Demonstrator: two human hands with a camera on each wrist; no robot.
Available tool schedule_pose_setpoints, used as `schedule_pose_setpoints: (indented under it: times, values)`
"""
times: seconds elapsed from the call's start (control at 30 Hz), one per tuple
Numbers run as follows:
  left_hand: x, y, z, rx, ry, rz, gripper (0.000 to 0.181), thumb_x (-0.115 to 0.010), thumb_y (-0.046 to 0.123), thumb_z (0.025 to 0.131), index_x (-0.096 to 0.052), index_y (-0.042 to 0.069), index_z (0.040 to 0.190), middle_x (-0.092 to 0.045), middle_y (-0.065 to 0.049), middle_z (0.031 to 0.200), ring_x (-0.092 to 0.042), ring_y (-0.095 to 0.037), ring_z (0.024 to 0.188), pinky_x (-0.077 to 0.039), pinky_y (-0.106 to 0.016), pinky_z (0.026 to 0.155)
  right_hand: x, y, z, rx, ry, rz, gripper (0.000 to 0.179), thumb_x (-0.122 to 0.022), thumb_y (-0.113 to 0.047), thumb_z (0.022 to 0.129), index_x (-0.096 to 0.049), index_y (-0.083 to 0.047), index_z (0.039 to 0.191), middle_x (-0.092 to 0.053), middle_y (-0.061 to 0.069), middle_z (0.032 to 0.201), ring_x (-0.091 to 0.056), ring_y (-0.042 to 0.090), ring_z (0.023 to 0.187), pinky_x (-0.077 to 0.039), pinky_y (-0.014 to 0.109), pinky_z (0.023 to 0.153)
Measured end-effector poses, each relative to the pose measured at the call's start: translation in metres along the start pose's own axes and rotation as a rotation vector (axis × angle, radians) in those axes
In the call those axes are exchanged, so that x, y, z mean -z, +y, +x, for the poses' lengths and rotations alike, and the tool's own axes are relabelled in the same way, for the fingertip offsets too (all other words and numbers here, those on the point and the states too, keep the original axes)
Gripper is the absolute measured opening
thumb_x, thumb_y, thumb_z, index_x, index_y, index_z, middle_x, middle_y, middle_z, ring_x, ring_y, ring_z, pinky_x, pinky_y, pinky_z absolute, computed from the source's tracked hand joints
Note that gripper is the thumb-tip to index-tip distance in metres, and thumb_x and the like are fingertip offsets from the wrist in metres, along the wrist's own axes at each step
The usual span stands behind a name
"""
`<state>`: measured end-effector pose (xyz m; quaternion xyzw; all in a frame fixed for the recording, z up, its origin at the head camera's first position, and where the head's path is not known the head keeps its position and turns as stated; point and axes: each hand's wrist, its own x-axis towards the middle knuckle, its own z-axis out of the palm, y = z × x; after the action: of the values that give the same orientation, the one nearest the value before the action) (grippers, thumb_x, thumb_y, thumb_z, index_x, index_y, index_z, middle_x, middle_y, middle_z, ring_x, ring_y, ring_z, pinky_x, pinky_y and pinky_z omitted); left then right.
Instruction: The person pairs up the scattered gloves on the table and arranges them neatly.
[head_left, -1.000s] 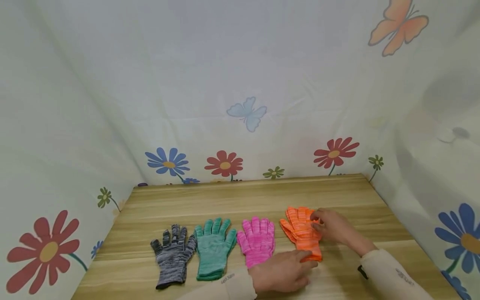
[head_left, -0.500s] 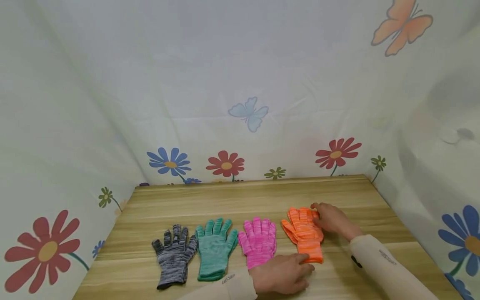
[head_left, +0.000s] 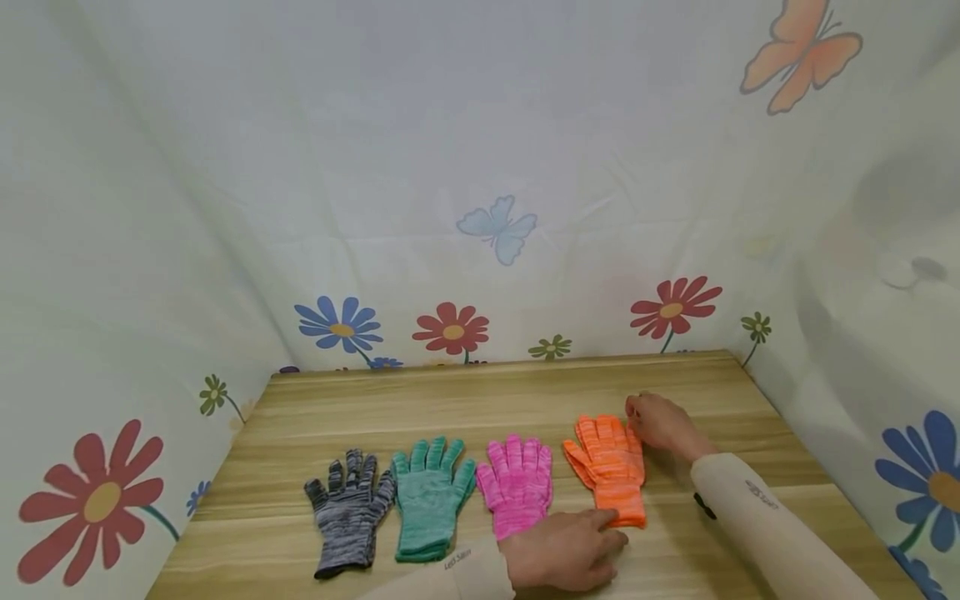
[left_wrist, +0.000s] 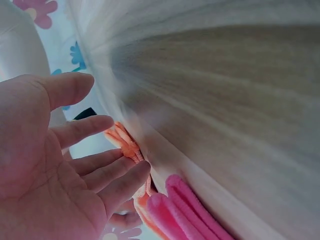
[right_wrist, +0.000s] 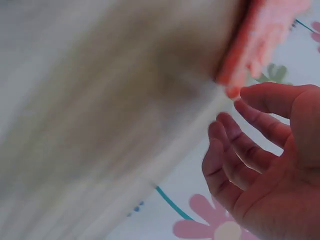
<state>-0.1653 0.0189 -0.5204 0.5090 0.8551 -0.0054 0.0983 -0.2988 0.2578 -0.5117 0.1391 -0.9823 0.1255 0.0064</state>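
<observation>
Four knitted gloves lie in a row on the wooden table: a grey-black glove (head_left: 345, 517), a green glove (head_left: 427, 500), a pink glove (head_left: 516, 483) and an orange glove (head_left: 615, 475) at the right. My left hand (head_left: 562, 550) rests low over the orange glove's cuff, its fingers fairly straight, partly covering the pink cuff. At the orange glove's upper right is my right hand (head_left: 663, 425). In the right wrist view, its thumb and forefinger pinch at an orange fingertip (right_wrist: 233, 92), the other fingers bent.
The wooden table (head_left: 450, 400) meets a cloth backdrop (head_left: 375, 167) printed with flowers and butterflies at the back and both sides. Long light sleeves (head_left: 757, 508) cover the arms, and a small dark item (head_left: 705, 505) shows beside the right sleeve.
My right hand has moved up and slightly right along the orange glove's outer edge, uncovering more of it. My left hand stays at the cuff; the other gloves lie as before.
</observation>
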Motion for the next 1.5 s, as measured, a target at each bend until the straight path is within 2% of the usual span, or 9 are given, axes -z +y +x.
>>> schedule_pose_setpoints:
  times: [0.13, 0.27, 0.43, 0.63, 0.8, 1.0, 1.23, 1.4, 1.5]
  values:
    - [-0.001, 0.001, 0.000, 0.009, -0.013, -0.024, 0.042, -0.049, 0.047, 0.100, -0.050, 0.033, 0.140, -0.040, 0.006, 0.153, -0.046, -0.005, 0.134, -0.050, -0.022, 0.096, 0.000, -0.006, 0.005, 0.024, -0.029, 0.010, 0.026, -0.062, -0.015, 0.094, -0.064, -0.005, 0.118, -0.063, 0.014, 0.108, -0.063, 0.031, 0.096, -0.054, 0.049, 0.081]
    - [-0.003, 0.001, -0.001, 0.006, -0.021, -0.043, 0.039, -0.051, 0.046, 0.099, -0.052, 0.034, 0.137, -0.040, 0.007, 0.152, -0.047, -0.004, 0.132, -0.051, -0.021, 0.093, -0.009, -0.009, 0.010, 0.058, -0.091, 0.041, 0.017, -0.061, -0.018, 0.096, -0.067, -0.007, 0.108, -0.063, 0.009, 0.096, -0.060, 0.024, 0.084, -0.053, 0.043, 0.075]
    - [-0.003, 0.001, 0.000, -0.012, -0.017, -0.039, 0.037, -0.051, 0.045, 0.100, -0.054, 0.033, 0.134, -0.041, 0.006, 0.151, -0.048, -0.004, 0.131, -0.051, -0.020, 0.093, -0.017, -0.001, 0.012, 0.048, -0.034, 0.033, 0.008, -0.062, -0.015, 0.094, -0.063, -0.012, 0.087, -0.058, 0.002, 0.079, -0.050, 0.017, 0.069, -0.044, 0.034, 0.063]
    - [-0.001, 0.002, 0.000, -0.024, 0.014, -0.008, 0.035, -0.051, 0.045, 0.100, -0.056, 0.032, 0.131, -0.043, 0.004, 0.150, -0.050, -0.004, 0.129, -0.051, -0.019, 0.089, -0.003, -0.009, 0.005, 0.053, -0.008, 0.012, 0.011, -0.062, -0.014, 0.094, -0.066, -0.008, 0.102, -0.062, 0.007, 0.093, -0.058, 0.021, 0.078, -0.052, 0.041, 0.072]
    - [-0.001, 0.003, -0.001, -0.020, -0.005, -0.018, 0.037, -0.050, 0.046, 0.100, -0.054, 0.033, 0.134, -0.040, 0.004, 0.153, -0.047, -0.005, 0.133, -0.051, -0.020, 0.093, 0.003, -0.033, -0.007, 0.233, -0.054, 0.091, 0.019, -0.067, -0.012, 0.092, -0.067, -0.007, 0.110, -0.065, 0.004, 0.095, -0.058, 0.016, 0.079, -0.052, 0.033, 0.071]
    - [-0.007, 0.005, -0.003, -0.001, -0.039, -0.026, 0.037, -0.053, 0.048, 0.098, -0.054, 0.036, 0.134, -0.040, 0.008, 0.152, -0.046, -0.002, 0.131, -0.051, -0.019, 0.087, -0.015, -0.054, -0.020, 0.374, -0.164, 0.156, 0.014, -0.067, -0.010, 0.091, -0.068, -0.015, 0.104, -0.063, -0.007, 0.088, -0.051, 0.005, 0.075, -0.047, 0.024, 0.067]
    - [-0.005, 0.003, -0.003, -0.007, -0.020, -0.003, 0.036, -0.054, 0.048, 0.097, -0.055, 0.035, 0.132, -0.039, 0.006, 0.152, -0.047, -0.002, 0.128, -0.052, -0.019, 0.082, -0.028, -0.065, -0.025, 0.353, -0.145, 0.132, 0.014, -0.067, -0.013, 0.092, -0.068, -0.015, 0.106, -0.063, -0.005, 0.095, -0.056, 0.010, 0.082, -0.051, 0.030, 0.073]
    - [-0.004, 0.004, -0.002, -0.014, -0.007, 0.011, 0.037, -0.053, 0.048, 0.098, -0.055, 0.034, 0.132, -0.040, 0.005, 0.152, -0.047, -0.003, 0.129, -0.053, -0.018, 0.081, -0.024, -0.065, -0.033, 0.315, -0.108, 0.112, 0.018, -0.070, -0.017, 0.090, -0.069, -0.016, 0.108, -0.065, 0.002, 0.109, -0.063, 0.021, 0.094, -0.054, 0.039, 0.078]
    - [-0.004, 0.004, -0.002, -0.008, 0.004, 0.017, 0.039, -0.053, 0.048, 0.098, -0.055, 0.034, 0.134, -0.038, 0.004, 0.154, -0.045, -0.006, 0.134, -0.053, -0.020, 0.084, -0.021, -0.062, -0.040, 0.279, -0.101, 0.091, 0.018, -0.073, -0.020, 0.088, -0.070, -0.017, 0.105, -0.063, 0.002, 0.106, -0.062, 0.020, 0.089, -0.053, 0.039, 0.076]
